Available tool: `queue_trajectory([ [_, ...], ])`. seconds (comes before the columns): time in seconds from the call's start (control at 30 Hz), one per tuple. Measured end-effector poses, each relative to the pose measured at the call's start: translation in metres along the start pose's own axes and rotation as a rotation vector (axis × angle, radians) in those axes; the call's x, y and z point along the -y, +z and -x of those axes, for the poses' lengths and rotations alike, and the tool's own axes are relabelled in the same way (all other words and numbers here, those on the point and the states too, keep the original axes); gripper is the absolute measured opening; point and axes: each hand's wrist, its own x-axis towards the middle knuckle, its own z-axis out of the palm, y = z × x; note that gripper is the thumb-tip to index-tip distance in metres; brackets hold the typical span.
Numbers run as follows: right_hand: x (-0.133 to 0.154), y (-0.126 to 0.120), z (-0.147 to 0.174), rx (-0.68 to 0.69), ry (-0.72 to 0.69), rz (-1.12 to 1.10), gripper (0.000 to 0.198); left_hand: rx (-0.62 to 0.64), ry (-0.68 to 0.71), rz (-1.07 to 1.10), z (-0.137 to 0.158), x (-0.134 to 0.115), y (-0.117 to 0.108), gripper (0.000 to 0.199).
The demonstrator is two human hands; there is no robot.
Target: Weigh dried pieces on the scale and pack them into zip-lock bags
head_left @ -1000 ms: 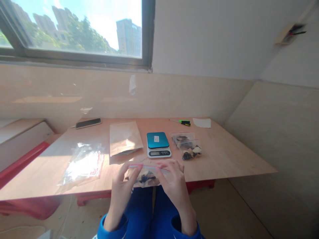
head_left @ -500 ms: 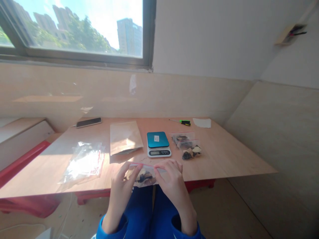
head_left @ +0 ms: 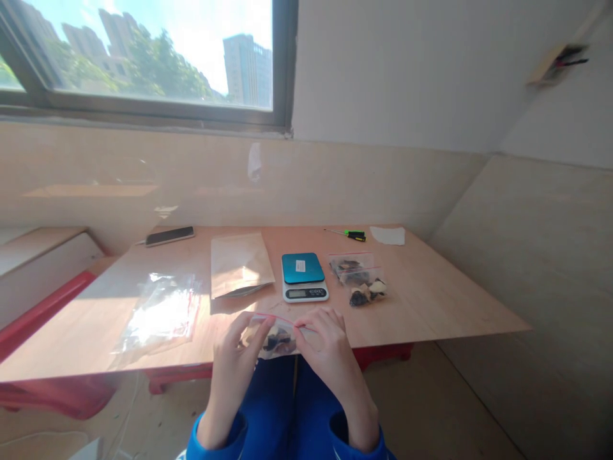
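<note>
A clear zip-lock bag [head_left: 279,342] with a pink-red seal strip hangs between my hands at the table's front edge. Dark and pale dried pieces show inside it. My left hand [head_left: 238,351] pinches the left end of the strip between thumb and fingers. Farther right along the strip, my right hand [head_left: 328,342] is closed on it with thumb and forefinger. Just beyond the bag stands a kitchen scale [head_left: 303,277] with a blue top and a white body. Filled zip-lock bags [head_left: 358,276] of similar pieces lie to the right of the scale.
A brown paper pouch [head_left: 241,263] lies left of the scale. Farther left are clear plastic bags [head_left: 160,313] in bright sun and a phone [head_left: 169,236]. At the back lie screwdrivers [head_left: 353,236] and a white paper piece [head_left: 387,236]. Red stools [head_left: 383,355] stand under the table [head_left: 445,306].
My right hand has shifted slightly left along the seal strip, its fingers still pinched. My left hand keeps its hold. The things on the table have not moved.
</note>
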Motion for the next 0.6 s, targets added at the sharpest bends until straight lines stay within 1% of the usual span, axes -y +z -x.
queue_trajectory([
  [0.17, -0.0019, 0.0011, 0.0005, -0.015, -0.03, 0.001, 0.01, 0.012, 0.009, 0.012, 0.0007, 0.0014, -0.0008, 0.024],
  [0.4, -0.0058, 0.0004, 0.0007, -0.02, -0.045, -0.026, 0.012, 0.023, 0.004, 0.071, -0.0023, -0.002, -0.0004, 0.025],
  [0.5, -0.0039, -0.0027, 0.0002, -0.007, -0.018, -0.061, 0.01, 0.034, 0.001, 0.095, -0.0025, -0.006, -0.0008, 0.023],
  [0.57, -0.0008, -0.0057, 0.0002, 0.026, 0.028, -0.097, 0.005, 0.025, 0.006, 0.104, -0.0021, -0.0078, -0.0012, 0.022],
  [0.6, 0.0011, -0.0073, 0.0002, 0.044, 0.055, -0.116, 0.007, 0.025, 0.008, 0.11, -0.0018, -0.0083, -0.0013, 0.022],
])
